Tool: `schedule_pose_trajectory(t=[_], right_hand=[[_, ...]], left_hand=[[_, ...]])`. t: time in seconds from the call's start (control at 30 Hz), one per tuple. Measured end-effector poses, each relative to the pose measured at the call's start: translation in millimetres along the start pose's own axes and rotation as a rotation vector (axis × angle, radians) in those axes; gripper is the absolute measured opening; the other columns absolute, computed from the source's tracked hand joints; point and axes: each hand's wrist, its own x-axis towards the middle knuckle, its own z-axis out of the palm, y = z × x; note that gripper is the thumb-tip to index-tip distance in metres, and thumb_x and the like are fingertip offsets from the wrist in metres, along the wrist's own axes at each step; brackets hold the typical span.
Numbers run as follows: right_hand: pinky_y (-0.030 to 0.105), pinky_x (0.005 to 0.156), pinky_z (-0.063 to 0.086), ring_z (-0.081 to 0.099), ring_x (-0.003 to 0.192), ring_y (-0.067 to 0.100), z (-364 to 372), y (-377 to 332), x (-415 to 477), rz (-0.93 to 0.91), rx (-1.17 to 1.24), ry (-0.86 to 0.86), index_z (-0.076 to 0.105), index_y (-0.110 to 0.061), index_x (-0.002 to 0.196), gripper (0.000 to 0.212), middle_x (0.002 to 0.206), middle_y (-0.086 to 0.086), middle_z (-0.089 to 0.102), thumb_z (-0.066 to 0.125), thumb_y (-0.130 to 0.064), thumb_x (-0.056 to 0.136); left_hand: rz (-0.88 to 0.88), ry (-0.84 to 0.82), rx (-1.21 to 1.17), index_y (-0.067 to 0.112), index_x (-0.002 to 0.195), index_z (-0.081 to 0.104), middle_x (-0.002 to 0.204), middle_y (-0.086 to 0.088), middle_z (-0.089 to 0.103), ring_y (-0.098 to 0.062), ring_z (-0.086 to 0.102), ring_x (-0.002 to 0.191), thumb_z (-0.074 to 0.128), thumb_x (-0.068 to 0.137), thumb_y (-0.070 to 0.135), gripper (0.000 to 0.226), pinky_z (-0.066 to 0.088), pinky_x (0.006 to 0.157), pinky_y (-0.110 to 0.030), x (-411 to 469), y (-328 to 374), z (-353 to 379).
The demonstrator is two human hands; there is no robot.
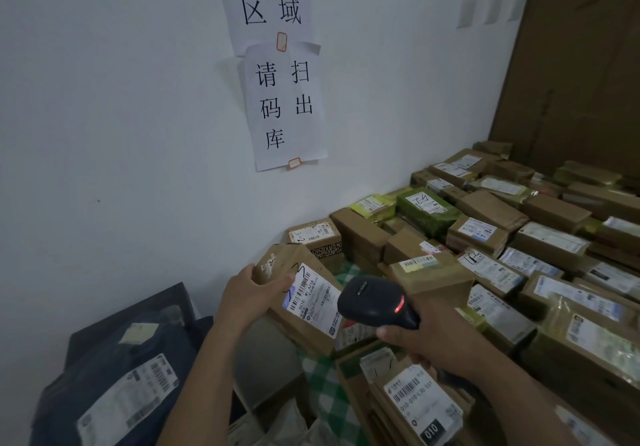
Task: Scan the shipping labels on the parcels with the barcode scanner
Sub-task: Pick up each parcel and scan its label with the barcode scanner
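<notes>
Head view, near to far.

- Nearest, lower left: a dark bag [114,369] with a white printed label lies flat. Lower right: a box marked 010 [424,405], barcode up. A green-and-white checked cloth [325,383] shows between them.
- Your left hand [247,295] grips a brown parcel [282,258] by its left edge, thumb on the front face and fingers curled behind. The parcel is tilted, with its shipping label [313,298] facing you.
- Your right hand [427,338] is wrapped round the handle of the black barcode scanner [372,302]. The scanner's head sits just right of the label and points at it. A red light glows on the scanner's body. You cannot tell whether scanner and parcel touch.
- Beyond the hands: stacked parcels [540,248], mostly brown cardboard with white labels, run along the right side to the corner. A green packet [427,211] lies among them.
- Farthest: two paper notices [287,106] with black characters, taped to the white wall [104,116].
</notes>
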Motion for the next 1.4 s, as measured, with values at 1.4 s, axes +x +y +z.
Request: schedule_pose_trajectory(t=[1.4], right_hand=[[0.037,0.052,0.059,0.075,0.067,0.026,28.5,26.6,82.0,0.346,0.983,0.312,0.063,-0.021,0.101,0.064,0.076,0.004,0.077,0.077,-0.057,0.05]], left_hand=[[0.18,-0.437,-0.758,0.058,0.14,0.034,0.147,0.011,0.037,-0.02,0.046,0.129,0.082,0.062,0.062,0.092,0.055,0.093,-0.044,4.7,-29.0,-1.0]])
